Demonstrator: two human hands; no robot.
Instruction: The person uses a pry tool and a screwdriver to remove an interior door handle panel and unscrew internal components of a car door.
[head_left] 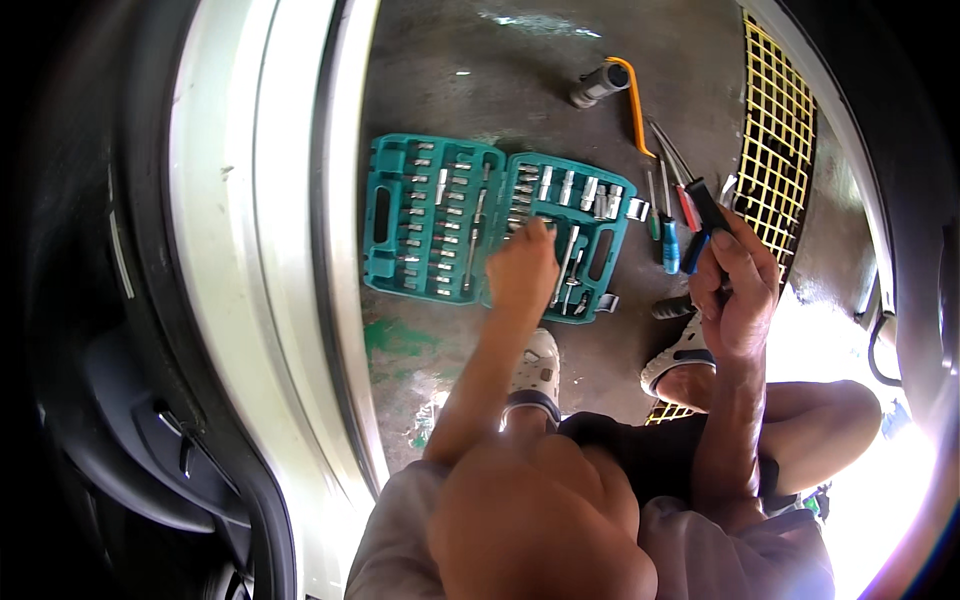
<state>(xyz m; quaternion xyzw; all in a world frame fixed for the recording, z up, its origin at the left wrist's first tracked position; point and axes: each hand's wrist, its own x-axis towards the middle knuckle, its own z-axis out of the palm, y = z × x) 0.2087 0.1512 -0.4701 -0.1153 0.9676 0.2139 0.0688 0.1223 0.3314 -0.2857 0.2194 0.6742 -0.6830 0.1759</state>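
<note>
One blk tool (708,206), diag., tip fwd-L

Left fingers (541,232) hide part of the teal case (428,222); any grip seems obscured.

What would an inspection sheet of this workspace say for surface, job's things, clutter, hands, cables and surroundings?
Surface: dark floor, with green patches.
Job's things: teal socket-set case, open, metal pieces in both halves; black-handled tool.
Clutter: grey cylinder, probably a flashlight; orange curved bar; blue-handled screwdriver; red-handled tool.
Hands: left hand over the case's right half, grip unclear; right hand holding the black-handled tool.
Cables: nothing seen for certain.
Surroundings: yellow grating at right, white panel at left.
</note>
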